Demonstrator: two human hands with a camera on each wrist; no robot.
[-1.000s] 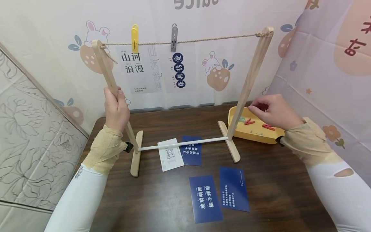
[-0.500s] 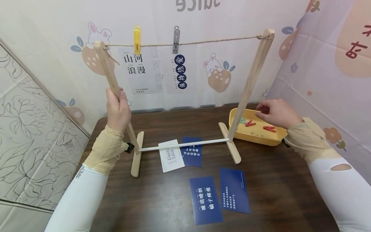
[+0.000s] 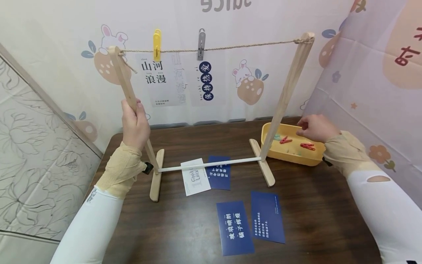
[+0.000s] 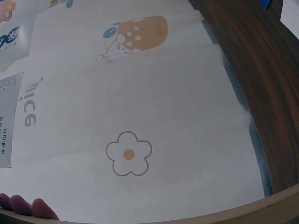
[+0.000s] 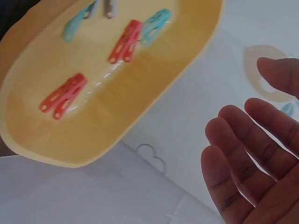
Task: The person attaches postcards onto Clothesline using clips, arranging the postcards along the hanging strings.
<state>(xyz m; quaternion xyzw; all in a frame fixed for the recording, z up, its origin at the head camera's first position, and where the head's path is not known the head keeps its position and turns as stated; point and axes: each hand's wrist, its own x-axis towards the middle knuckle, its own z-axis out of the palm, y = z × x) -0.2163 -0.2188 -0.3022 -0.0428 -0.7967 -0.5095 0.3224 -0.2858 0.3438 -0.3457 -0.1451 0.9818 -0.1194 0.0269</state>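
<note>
My left hand [image 3: 136,126] grips the left wooden post [image 3: 122,79] of a frame; its fingertips [image 4: 44,210] show at the bottom of the left wrist view. Over the back of a yellow tray [image 3: 293,158] hovers my right hand [image 3: 318,128], fingers loosely bent and holding nothing. In the right wrist view, the tray contains red clothespins [image 5: 64,97], teal clothespins [image 5: 155,27] and grey ones [image 5: 110,8]. From the twine [image 3: 247,47] hang two pale printed cards, one [image 3: 159,90] under a yellow clothespin [image 3: 156,47], the other [image 3: 215,82] under a grey clothespin [image 3: 201,46].
A white card [image 3: 196,183] partly overlaps a blue card [image 3: 220,181] beneath the frame's white crossbar [image 3: 230,161]. Two more blue cards, one left [image 3: 234,227] and one right [image 3: 267,216], lie nearer on the brown table [image 3: 158,234]. The right post [image 3: 287,95] stands beside the tray.
My right hand has shifted right and slightly down over the tray, away from the right post. My left hand keeps its grip on the left post.
</note>
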